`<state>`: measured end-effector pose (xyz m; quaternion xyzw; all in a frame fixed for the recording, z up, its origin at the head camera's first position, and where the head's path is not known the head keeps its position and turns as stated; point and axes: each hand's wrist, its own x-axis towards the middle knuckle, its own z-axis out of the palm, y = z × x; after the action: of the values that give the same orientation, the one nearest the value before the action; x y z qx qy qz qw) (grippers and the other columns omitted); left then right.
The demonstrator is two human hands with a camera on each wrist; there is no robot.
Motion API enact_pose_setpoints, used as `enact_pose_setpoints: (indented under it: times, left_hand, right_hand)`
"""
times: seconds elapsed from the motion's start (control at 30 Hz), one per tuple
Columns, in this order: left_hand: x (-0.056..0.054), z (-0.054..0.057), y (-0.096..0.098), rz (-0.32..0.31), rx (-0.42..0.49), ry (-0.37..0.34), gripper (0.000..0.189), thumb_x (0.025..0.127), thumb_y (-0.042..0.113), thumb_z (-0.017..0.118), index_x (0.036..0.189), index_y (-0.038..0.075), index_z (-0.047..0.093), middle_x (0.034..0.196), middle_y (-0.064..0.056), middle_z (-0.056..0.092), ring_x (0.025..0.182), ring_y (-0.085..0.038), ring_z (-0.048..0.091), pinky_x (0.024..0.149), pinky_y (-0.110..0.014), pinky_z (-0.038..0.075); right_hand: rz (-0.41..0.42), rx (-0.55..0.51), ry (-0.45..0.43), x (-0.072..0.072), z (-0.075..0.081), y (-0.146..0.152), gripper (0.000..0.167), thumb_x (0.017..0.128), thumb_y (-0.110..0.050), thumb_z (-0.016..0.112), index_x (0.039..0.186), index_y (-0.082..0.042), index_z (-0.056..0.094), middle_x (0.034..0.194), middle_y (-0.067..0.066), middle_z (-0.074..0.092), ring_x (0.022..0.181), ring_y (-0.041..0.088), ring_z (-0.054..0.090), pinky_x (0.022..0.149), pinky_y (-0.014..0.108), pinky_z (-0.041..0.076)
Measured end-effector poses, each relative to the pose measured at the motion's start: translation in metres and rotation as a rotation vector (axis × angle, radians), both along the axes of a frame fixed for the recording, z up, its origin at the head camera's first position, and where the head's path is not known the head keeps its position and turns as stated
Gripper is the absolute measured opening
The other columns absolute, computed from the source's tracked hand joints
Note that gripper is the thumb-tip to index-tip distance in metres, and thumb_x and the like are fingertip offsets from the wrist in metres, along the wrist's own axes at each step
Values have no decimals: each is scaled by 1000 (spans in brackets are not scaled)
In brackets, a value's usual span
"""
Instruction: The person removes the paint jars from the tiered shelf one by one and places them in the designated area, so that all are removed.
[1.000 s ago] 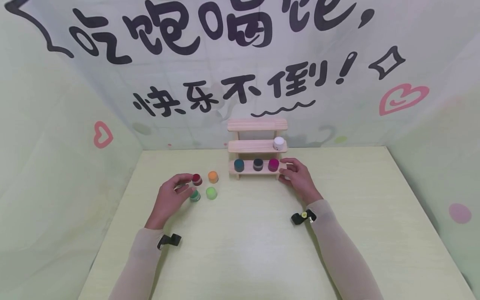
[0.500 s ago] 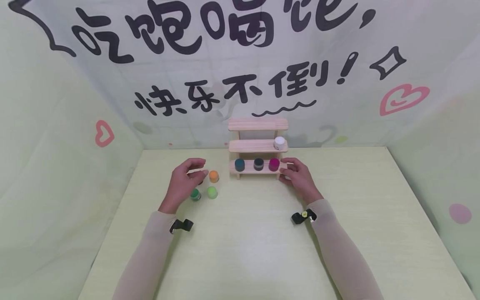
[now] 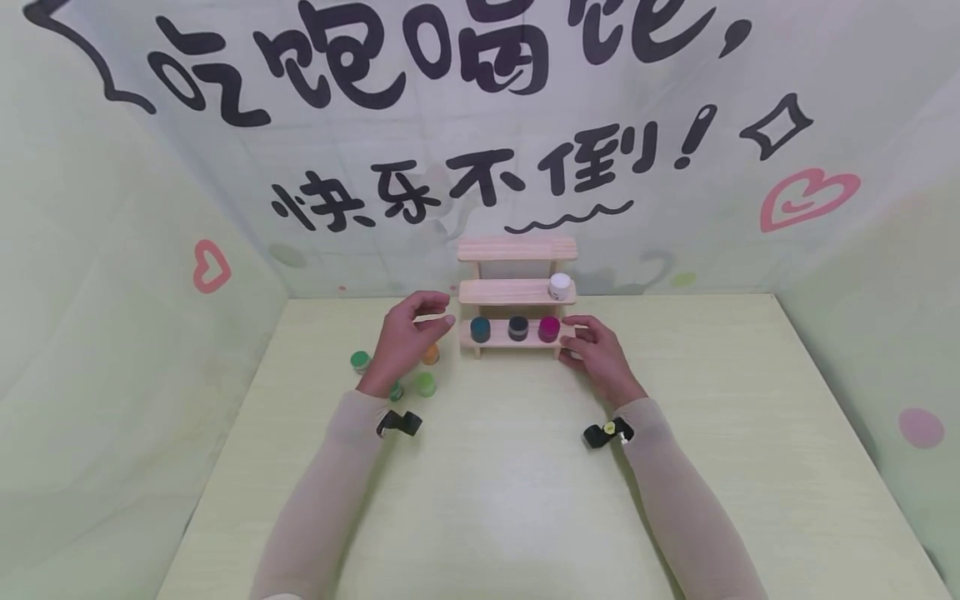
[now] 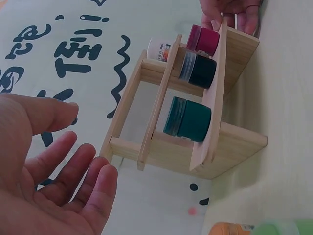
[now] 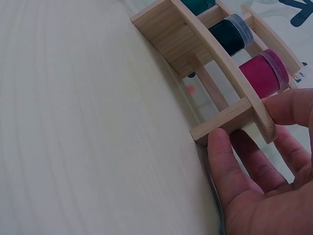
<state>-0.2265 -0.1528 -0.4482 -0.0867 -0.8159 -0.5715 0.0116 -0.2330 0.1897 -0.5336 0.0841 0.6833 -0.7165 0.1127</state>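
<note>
My left hand (image 3: pixel 414 337) hovers just left of a small three-tier wooden rack (image 3: pixel 517 292); in the left wrist view its fingers are relaxed and hold nothing. At the rack's right end, my right hand (image 3: pixel 600 358) grips the bottom shelf and side leg, as the right wrist view shows. Along the bottom shelf stand a teal paint jar (image 4: pixel 188 120), a dark paint jar (image 4: pixel 198 69) and a magenta paint jar (image 5: pixel 265 73). A white paint jar (image 3: pixel 559 287) stands at the right end of the middle shelf.
Around my left forearm on the table stand a green jar (image 3: pixel 360 362), a second green jar (image 3: pixel 396 391) partly covered, a light green jar (image 3: pixel 427 384) and an orange jar (image 3: pixel 431 355). A printed cloth backdrop (image 3: pixel 675 242) hangs behind the rack.
My left hand has moved right and away from me, from the loose jars to the rack's left side. It now covers the dark red jar; another green jar has come into view. My right hand stays put.
</note>
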Motion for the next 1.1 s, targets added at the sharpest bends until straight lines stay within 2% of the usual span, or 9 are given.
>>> enact_pose_setpoints:
  times: [0.23, 0.47, 0.67, 0.9, 1.1]
  left_hand:
    - [-13, 5, 26, -11, 26, 16, 33, 98, 12, 74, 130, 7, 69, 129, -10, 70, 121, -25, 66, 106, -38, 59]
    - [-27, 5, 47, -26, 42, -13, 36, 96, 19, 77, 130, 10, 69, 127, -6, 70, 116, -21, 65, 104, -37, 60]
    - [-36, 8, 65, -42, 41, -52, 42, 95, 22, 79, 133, 7, 68, 127, -6, 70, 118, -20, 66, 106, -35, 58]
    - [-50, 8, 86, -39, 5, -28, 37, 95, 23, 79, 129, 13, 70, 126, -6, 72, 116, -19, 68, 106, -34, 57]
    - [-60, 8, 107, -63, -16, -28, 42, 95, 24, 80, 133, 11, 69, 127, -6, 71, 116, -18, 69, 105, -32, 58]
  right_hand:
    - [3, 4, -5, 1, 1, 0, 42, 103, -6, 65, 144, -6, 54, 113, 4, 64, 100, 12, 68, 95, 32, 64]
    - [-3, 0, -4, 1, 2, -1, 40, 103, -6, 65, 142, -7, 56, 114, 5, 65, 99, 12, 69, 92, 31, 65]
    - [-1, -7, -3, 1, 2, -1, 40, 103, -7, 65, 142, -8, 56, 115, 5, 65, 101, 12, 69, 93, 31, 64]
    - [-1, -4, -1, 1, 3, -1, 40, 103, -6, 65, 143, -7, 56, 114, 5, 64, 100, 12, 69, 93, 32, 64]
    - [0, -2, -6, 1, 2, 0, 40, 103, -7, 65, 143, -8, 55, 114, 4, 65, 100, 12, 68, 93, 32, 64]
